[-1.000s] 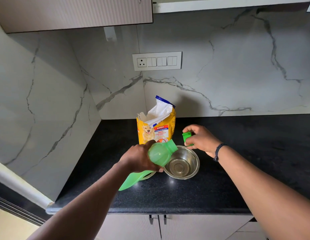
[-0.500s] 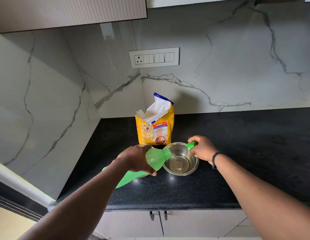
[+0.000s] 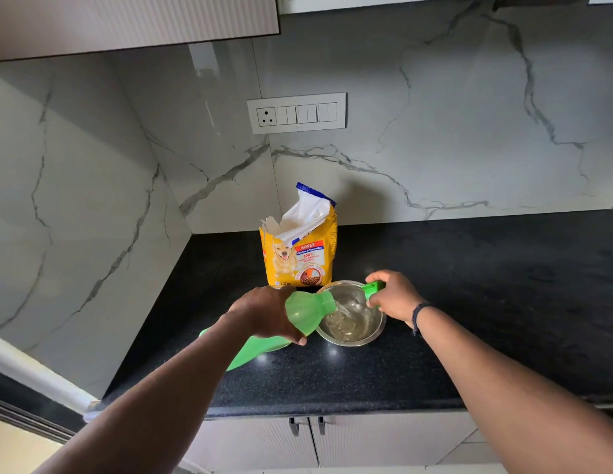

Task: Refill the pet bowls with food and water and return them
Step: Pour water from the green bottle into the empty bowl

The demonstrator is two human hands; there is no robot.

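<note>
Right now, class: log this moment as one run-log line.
left hand: tilts green bottle | water pouring into steel bowl | right hand: holds green cap | food bag: open behind

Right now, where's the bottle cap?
In the head view, the green cap is pinched in the right hand, just over the far right rim of the steel bowl, right of the dog food bag.

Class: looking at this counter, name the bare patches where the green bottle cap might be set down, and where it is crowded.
Free: the black counter right of the right hand, back to the marble wall, and the front strip near the edge. Crowded: the corner, where the food bag, steel bowl, green bottle and left hand cluster.
</note>
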